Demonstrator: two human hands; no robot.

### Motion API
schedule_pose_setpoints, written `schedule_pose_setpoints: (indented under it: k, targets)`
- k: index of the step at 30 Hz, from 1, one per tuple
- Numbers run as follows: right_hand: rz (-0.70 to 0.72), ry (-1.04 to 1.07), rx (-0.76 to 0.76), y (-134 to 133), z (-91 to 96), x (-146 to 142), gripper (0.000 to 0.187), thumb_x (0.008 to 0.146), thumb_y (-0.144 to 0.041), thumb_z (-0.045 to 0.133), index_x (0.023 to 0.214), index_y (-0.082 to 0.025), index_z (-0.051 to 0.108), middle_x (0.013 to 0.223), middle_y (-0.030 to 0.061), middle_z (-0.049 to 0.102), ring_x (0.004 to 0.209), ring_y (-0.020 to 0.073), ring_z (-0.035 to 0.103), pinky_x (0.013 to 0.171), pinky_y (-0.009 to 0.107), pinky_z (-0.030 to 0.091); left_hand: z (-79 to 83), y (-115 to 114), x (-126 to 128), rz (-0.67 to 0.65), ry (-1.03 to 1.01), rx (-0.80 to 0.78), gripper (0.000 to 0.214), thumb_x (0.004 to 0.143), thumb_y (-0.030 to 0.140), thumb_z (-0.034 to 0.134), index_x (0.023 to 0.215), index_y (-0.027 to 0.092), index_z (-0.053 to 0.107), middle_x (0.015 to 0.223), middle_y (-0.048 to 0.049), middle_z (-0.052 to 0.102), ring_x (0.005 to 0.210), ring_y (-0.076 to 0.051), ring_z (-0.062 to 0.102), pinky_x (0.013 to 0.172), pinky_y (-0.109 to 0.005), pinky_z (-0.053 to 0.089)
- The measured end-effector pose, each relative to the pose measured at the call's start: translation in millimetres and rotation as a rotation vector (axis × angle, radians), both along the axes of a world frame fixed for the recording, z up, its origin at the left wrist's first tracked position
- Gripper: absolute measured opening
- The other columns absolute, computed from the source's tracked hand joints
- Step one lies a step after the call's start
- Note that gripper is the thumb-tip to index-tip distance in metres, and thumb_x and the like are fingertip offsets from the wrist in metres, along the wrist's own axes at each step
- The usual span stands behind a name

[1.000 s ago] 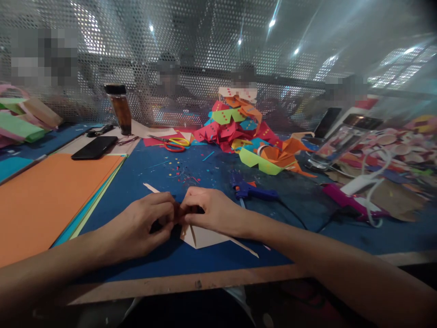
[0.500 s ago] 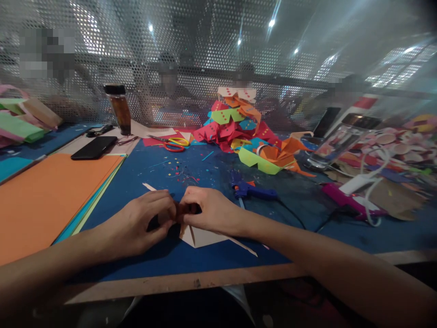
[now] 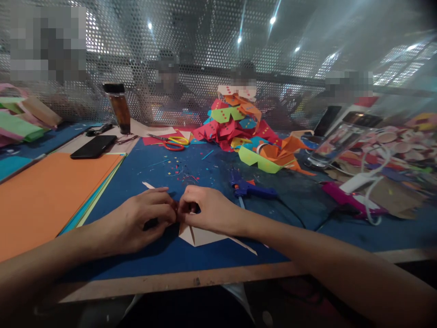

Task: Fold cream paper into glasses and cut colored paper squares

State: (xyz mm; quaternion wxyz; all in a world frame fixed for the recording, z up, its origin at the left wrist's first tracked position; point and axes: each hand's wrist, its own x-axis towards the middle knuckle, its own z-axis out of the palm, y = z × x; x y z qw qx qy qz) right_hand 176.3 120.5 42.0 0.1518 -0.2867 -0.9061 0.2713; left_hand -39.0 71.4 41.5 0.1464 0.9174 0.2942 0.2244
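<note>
Dim overall: small overhead lamps (image 3: 272, 20) flare into streaks through the hazy mesh (image 3: 201, 50), while dark shadow fills the curl of the left hand (image 3: 145, 221). Wide-angle stretch tilts the jar (image 3: 329, 143) and smears the right edge; the top right corner darkens, and pixel blocks mask faces beyond.

Decent room on the blue tabletop (image 3: 131, 182) ahead of the left hand (image 3: 141, 221), tbh: just a pale strip (image 3: 148, 185) and flat scraps (image 3: 176, 173) till you hit the scissors (image 3: 168, 145). Going right's messier, with the glue gun (image 3: 254, 188) and its cord (image 3: 292, 211) beyond the right hand (image 3: 206, 207) and the mask pile (image 3: 227, 127) walling off the back.
</note>
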Motion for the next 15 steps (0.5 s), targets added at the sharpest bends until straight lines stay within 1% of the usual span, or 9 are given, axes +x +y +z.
schedule_pose_setpoints:
  k: [3,9,15]
  targets:
    - [-0.009,-0.005,-0.005,0.0,0.5,-0.6,0.006,0.08,-0.022,0.061,0.082,-0.019,0.066,0.084,-0.0004,0.059,0.071,0.0118,0.052,0.063,0.024,0.038,0.5,0.3,-0.9,-0.008,0.007,-0.008,0.023,0.087,0.004,0.046,0.093,0.02,0.061,0.094,-0.002,0.064,0.095,-0.015,0.062,0.113,-0.046,0.033]
    - [-0.016,-0.011,0.015,-1.0,0.0,-1.1,0.008,0.082,-0.026,0.064,0.083,-0.019,0.066,0.085,0.0001,0.059,0.072,0.0116,0.053,0.064,0.024,0.038,-0.4,-0.3,-3.1,-0.012,0.028,0.0,0.03,0.08,-0.002,0.044,0.09,0.02,0.062,0.099,-0.0026,0.066,0.101,-0.016,0.063,0.115,-0.046,0.03]
    - [-0.039,-0.025,0.045,-3.4,0.6,-1.1,0.01,0.081,-0.029,0.065,0.082,-0.019,0.065,0.085,-0.001,0.059,0.071,0.011,0.053,0.062,0.024,0.037,-2.9,1.1,-5.8,-0.019,0.031,0.024,0.028,0.08,-0.001,0.045,0.088,0.02,0.062,0.099,-0.0031,0.066,0.101,-0.016,0.063,0.115,-0.047,0.03]
